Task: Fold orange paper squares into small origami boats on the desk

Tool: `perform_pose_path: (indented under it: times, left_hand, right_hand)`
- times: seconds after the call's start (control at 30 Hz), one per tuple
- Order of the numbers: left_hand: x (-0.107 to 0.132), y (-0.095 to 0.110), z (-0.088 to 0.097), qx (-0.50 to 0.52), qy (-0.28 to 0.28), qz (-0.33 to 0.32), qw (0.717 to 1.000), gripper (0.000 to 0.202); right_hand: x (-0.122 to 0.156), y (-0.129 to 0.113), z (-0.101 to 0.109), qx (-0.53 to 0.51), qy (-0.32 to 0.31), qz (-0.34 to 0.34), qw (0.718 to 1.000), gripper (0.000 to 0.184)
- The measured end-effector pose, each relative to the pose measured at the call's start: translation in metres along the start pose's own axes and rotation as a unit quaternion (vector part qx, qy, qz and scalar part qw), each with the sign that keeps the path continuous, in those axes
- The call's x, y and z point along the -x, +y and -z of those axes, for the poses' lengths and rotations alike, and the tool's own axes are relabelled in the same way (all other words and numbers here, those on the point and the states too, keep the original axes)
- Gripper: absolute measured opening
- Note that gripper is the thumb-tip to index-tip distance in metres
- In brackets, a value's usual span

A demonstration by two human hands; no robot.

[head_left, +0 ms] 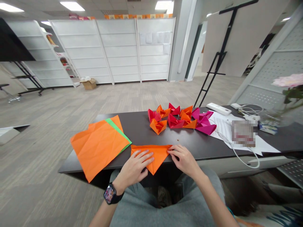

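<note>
A folded orange paper triangle (158, 154) lies at the table's front edge, its point hanging toward me over the edge. My left hand (138, 165) rests on its left part with the fingers stretched out and lying flat. At the triangle's right corner, my right hand (181, 157) pinches the paper between thumb and fingers. Left of it are stacked sheets: creased orange paper (100, 145) on top, with a green sheet (119, 130) showing from beneath. Beyond the triangle stand several folded paper boats, among them an orange boat (158, 126) and a magenta boat (205, 124).
The dark table (139, 127) carries white printed sheets (222, 129), a white power strip (218, 108), a white cable (236, 154) and a blurred-out item (243, 133) on the right. A pink flower (288, 80) stands at the far right. An easel (220, 58) rises behind the table.
</note>
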State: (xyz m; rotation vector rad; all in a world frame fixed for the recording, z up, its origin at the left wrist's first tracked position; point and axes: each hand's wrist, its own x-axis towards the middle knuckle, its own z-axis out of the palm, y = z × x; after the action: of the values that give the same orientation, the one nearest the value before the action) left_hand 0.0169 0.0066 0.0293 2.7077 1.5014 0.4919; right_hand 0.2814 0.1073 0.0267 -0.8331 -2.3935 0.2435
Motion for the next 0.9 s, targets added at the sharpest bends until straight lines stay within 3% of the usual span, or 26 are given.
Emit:
perform_pose_path:
  times: [0.17, 0.33, 0.5, 0.7, 0.9]
  left_hand:
    - [0.008, -0.003, 0.002, -0.016, 0.032, -0.008, 0.999, 0.061]
    - [0.032, -0.023, 0.007, -0.017, 0.139, 0.093, 0.986, 0.042]
    - [0.042, -0.042, 0.016, 0.008, 0.086, 0.086, 0.993, 0.039]
    - [0.029, -0.038, 0.024, 0.017, 0.018, 0.046, 0.999, 0.039]
    - [0.021, -0.025, 0.024, -0.034, -0.006, 0.054, 0.998, 0.042]
  right_hand:
    - [0.009, -0.020, 0.010, 0.078, -0.045, 0.002, 0.996, 0.023]
    - [0.015, -0.018, 0.003, 0.131, -0.052, 0.039, 0.989, 0.034]
    - [0.013, -0.008, -0.001, 0.118, -0.041, 0.057, 0.990, 0.030]
    - [0.012, -0.012, -0.001, 0.132, -0.049, 0.057, 0.988, 0.031]
    - [-0.003, -0.049, 0.001, 0.247, -0.129, 0.062, 0.958, 0.070]
